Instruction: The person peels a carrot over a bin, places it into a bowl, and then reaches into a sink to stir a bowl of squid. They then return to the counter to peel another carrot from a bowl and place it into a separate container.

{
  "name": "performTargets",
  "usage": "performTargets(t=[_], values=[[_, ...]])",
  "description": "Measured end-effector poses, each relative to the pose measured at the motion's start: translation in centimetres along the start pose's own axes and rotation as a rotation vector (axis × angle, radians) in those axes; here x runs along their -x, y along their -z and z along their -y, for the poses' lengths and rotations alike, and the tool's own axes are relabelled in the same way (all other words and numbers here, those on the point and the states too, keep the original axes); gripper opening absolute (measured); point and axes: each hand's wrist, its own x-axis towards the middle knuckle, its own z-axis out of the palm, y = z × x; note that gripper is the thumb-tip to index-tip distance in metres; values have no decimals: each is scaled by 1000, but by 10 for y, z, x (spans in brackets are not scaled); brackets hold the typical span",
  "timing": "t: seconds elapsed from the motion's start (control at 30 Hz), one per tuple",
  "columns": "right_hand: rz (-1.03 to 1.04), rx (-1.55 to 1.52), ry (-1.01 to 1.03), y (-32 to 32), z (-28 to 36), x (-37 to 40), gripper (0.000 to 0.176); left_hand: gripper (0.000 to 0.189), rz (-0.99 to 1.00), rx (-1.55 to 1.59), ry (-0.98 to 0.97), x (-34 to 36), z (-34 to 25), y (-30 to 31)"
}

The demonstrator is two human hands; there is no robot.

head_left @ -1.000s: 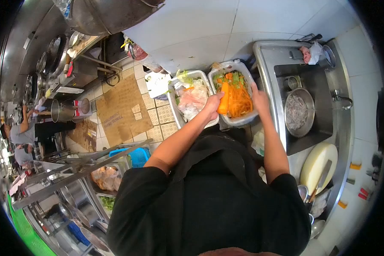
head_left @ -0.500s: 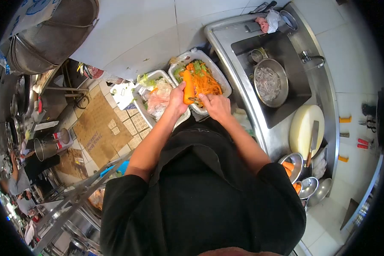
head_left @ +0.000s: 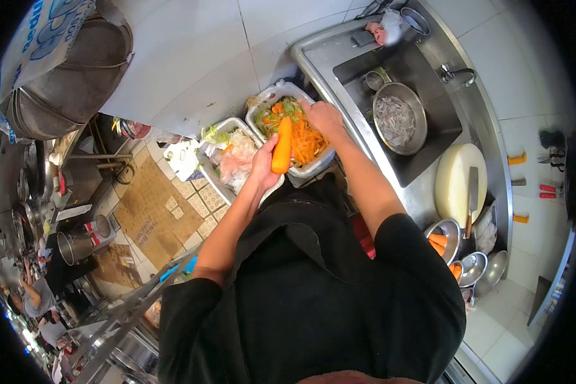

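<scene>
My left hand (head_left: pixel 264 165) is wrapped round the lower part of a large orange carrot (head_left: pixel 281 146), which points up and away from me above a white bin (head_left: pixel 329 153). In this bin lie orange carrot peelings (head_left: pixel 308 146) and green scraps. Over the bin's far right rim, my right hand (head_left: pixel 324 118) is closed, with its fingertips beyond the carrot's far end. The small peeler in it is mostly hidden by the fingers. Left of that bin stands a second white bin (head_left: pixel 214 168) with pale plastic (head_left: pixel 238 153) and leafy scraps.
On the right is a steel sink (head_left: pixel 422 67) holding a bowl (head_left: pixel 422 121) of pale strips. A round cutting board (head_left: pixel 453 185) bears a knife (head_left: pixel 472 198). Near my right elbow, a metal bowl (head_left: pixel 453 237) holds carrots. Cardboard (head_left: pixel 150 198) covers the floor; another person (head_left: pixel 38 294) is far left.
My right hand has moved up and away from me, from beside the carrot's near end to past its far end. My left hand still holds the carrot. The view has shifted slightly.
</scene>
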Motion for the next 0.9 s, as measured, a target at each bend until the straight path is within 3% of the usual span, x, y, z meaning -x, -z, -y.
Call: performTargets(t=[0.1,0.2,0.3,0.5,0.6,0.8,0.9], values=[[-62,-78,14,12,-1,13,75,39,-75,-27,-61,-14,-6,2],[42,-72,120,13,11,61,74,38,-162,42,-53,-27,-13,6],[-39,-24,325,-11,8,97,73,37,-167,185,-111,-42,-10,11],[2,-47,357,-27,3,96,73,37,-204,173,-118,-38,-2,7],[59,11,201,-36,5,62,73,37,-163,-5,-59,-23,-6,12],[-91,-14,81,-19,-10,-18,79,35,18,77,19,5,-7,3],[-71,-57,36,3,-7,-3,79,36,-116,64,-42,-16,-12,7]])
